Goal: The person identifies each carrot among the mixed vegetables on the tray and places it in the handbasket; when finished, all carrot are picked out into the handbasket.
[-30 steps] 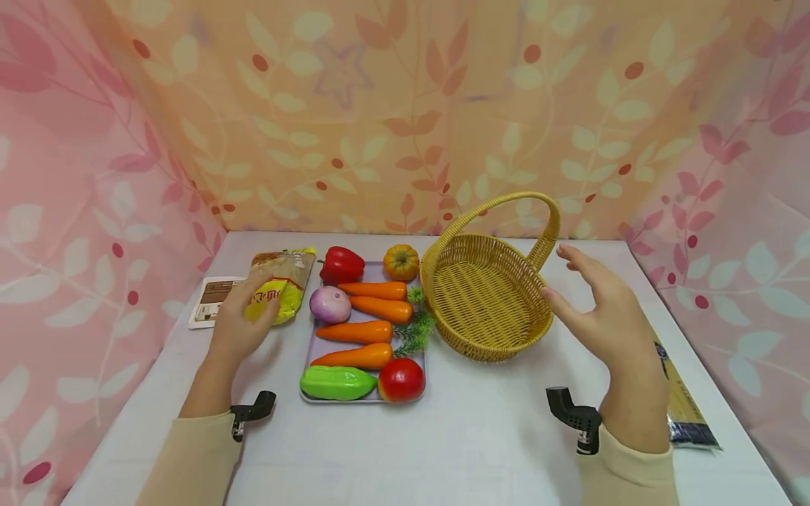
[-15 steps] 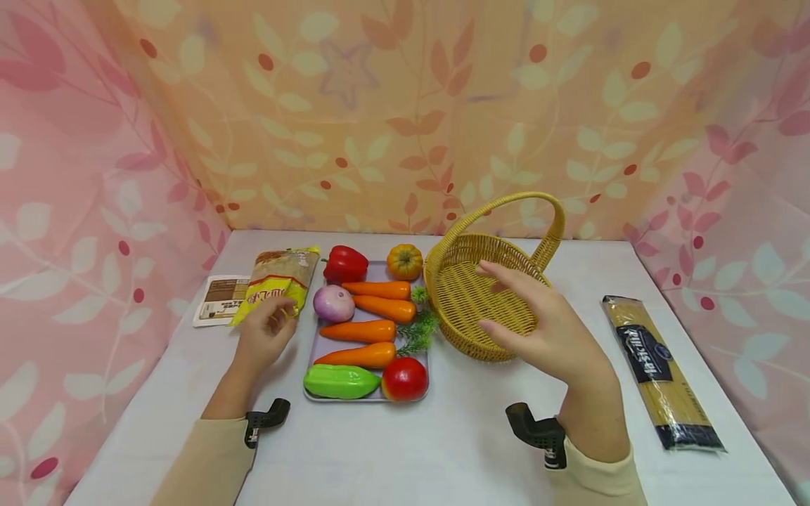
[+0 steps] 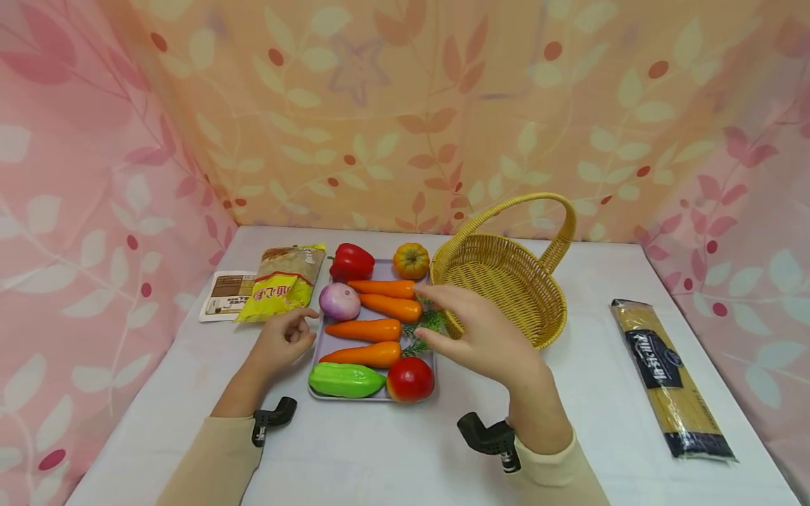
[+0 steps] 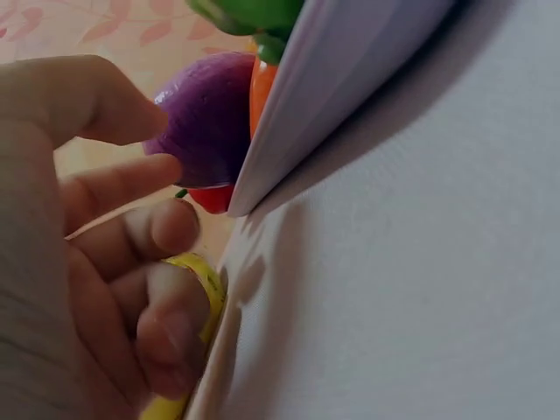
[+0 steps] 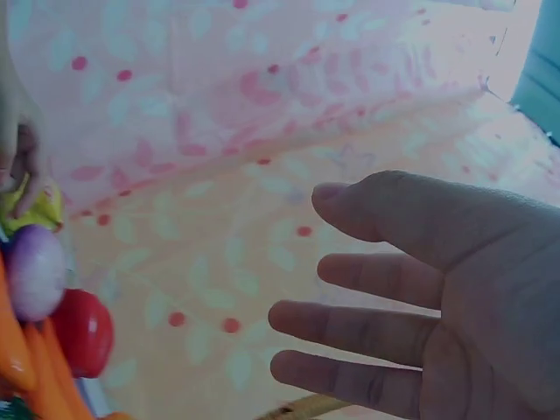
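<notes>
My left hand [image 3: 285, 341] hovers at the left edge of a lilac tray [image 3: 382, 269], its fingers loosely curled and holding nothing. In the left wrist view its fingertips overlap a purple onion [image 4: 210, 118]. My right hand [image 3: 487, 337] reaches over the tray's right side with thumb and fingers spread, nothing in its grasp. Its fingertips are close to the green tops of several orange carrots [image 3: 363, 330]. Also on the tray are a red bell pepper [image 3: 352, 263], a small pumpkin [image 3: 411, 261], a green ridged vegetable [image 3: 346, 380] and a red round fruit [image 3: 410, 379].
Right of the tray stands a wicker basket [image 3: 506, 281] with a tall handle, partly behind my right hand. A yellow food bag [image 3: 285, 281] overlaps a flat white packet [image 3: 221, 299] on the left. A pasta pack [image 3: 671, 379] lies far right. Floral cloth surrounds the table.
My right hand has moved left from beside the basket, across its front, to the tray. My left hand has shifted right from over the yellow bag to the tray's edge, fingers curling more.
</notes>
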`<state>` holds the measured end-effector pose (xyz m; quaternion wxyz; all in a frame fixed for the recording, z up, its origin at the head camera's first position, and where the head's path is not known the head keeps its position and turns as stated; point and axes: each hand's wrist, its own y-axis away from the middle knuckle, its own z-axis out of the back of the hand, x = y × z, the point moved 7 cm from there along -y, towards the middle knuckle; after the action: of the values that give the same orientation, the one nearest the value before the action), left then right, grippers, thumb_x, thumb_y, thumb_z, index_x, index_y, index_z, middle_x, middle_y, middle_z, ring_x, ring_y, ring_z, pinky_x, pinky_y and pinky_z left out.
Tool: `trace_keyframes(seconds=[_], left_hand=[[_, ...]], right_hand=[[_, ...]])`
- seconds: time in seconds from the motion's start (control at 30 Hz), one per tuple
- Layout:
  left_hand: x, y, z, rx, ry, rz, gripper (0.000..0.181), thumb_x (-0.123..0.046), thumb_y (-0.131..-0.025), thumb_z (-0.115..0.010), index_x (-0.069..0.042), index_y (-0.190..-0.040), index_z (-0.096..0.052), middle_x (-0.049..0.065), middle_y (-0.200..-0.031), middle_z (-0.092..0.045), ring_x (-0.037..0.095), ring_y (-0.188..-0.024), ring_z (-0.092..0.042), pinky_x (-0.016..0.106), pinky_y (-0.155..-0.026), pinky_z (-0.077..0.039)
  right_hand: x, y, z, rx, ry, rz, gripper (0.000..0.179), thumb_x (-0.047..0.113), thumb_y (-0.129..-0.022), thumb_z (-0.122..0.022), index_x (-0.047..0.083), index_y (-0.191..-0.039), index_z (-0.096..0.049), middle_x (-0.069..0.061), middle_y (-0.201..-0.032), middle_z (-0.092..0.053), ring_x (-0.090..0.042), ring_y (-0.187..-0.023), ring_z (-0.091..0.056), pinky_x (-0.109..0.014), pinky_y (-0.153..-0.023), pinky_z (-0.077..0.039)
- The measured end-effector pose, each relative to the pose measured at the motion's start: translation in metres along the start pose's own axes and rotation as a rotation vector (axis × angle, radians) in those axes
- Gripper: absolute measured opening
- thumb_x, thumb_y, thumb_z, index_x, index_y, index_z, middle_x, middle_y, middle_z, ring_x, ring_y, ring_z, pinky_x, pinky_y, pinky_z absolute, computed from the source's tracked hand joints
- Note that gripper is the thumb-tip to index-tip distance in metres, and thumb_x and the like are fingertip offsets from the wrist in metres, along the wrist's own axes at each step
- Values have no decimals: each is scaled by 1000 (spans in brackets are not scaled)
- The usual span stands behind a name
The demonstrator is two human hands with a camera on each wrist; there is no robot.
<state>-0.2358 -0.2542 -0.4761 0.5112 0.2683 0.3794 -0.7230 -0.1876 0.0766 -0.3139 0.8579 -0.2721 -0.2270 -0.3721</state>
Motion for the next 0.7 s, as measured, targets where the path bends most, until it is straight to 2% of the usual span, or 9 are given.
trace_keyframes(seconds=[0.27,0.33,0.4,0.5,0.6,0.7], left_hand=[[11,-1,-6,47,-50,60,37,-4,-87,-73,-11,-122,-68,0,-72,-52,14,-57,-42,28,-55,-35],[12,-1,-7,60,-62,79,36,-6,-87,-73,-13,-122,-68,0,-72,-52,16,-58,-43,29,-55,-36],[12,-1,-8,74,-70,96,35,-8,-88,-73,-15,-122,-68,0,-73,-53,17,-60,-45,29,-57,-37],[13,-1,-9,97,-92,119,35,-10,-88,-74,-16,-122,-69,0,-74,-54,19,-62,-47,30,-58,-38],[14,-2,-10,122,-120,142,37,-13,-89,-75,-16,-125,-68,-1,-76,-55,20,-66,-48,31,-60,-39],[14,-1,-11,138,-144,170,38,-17,-90,-74,-19,-127,-68,-1,-78,-56,21,-69,-50,32,-62,-40]], right_hand=[[-29,-18,-47,187,-111,-134,55,29,-92,-78,13,-143,-61,-1,-137,-63,-24,-122,-59,-45,-102,-48],[-36,-21,-59,225,-130,-162,54,26,-93,-77,13,-142,-61,-2,-133,-64,-25,-116,-60,-44,-98,-51],[-41,-24,-70,258,-127,-177,52,25,-93,-77,13,-141,-62,-2,-131,-65,-25,-113,-61,-41,-95,-51],[-46,-29,-83,289,-92,-181,48,23,-93,-77,10,-136,-64,-7,-118,-68,-24,-98,-62,-38,-86,-53],[-51,-31,-95,318,-53,-205,42,23,-92,-77,7,-130,-67,-7,-108,-70,-20,-90,-61,-36,-84,-53],[-55,-32,-103,332,-17,-236,36,24,-92,-78,6,-122,-70,-6,-104,-71,-17,-89,-62,-37,-86,-53]])
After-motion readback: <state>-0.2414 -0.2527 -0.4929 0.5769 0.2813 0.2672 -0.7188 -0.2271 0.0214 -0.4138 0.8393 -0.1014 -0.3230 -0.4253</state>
